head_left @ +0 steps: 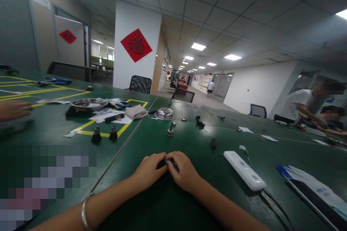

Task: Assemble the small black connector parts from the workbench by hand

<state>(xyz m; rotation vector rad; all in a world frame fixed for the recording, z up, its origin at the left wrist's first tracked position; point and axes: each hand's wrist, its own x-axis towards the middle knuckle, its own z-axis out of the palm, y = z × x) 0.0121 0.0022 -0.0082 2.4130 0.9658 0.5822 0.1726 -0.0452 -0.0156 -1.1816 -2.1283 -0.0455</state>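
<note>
My left hand (pixel 152 166) and my right hand (pixel 183 171) meet at the fingertips just over the green table (pixel 151 209). Both are closed, thumbs and fingers pinched together. Something small and dark may sit between them, but the fingers hide what it is. A silver bracelet (pixel 84 212) circles my left wrist. Straight ahead of the hands stands a small metal part with a stem (pixel 170 131), apart from them. Behind it lies a shiny round metal dish (pixel 164 113). To the right of my right hand rests a white oblong device (pixel 244 171) with a cable.
Two black brush-like pieces (pixel 113 133) stand by yellow tape at left, near a metal bowl (pixel 89 104), gloves (pixel 116 103) and a cloth (pixel 137 111). Small black fittings (pixel 200 122) lie ahead. A plastic-wrapped item (pixel 314 191) lies at right. Another person's hand (pixel 15 110) reaches in at left; people work far right.
</note>
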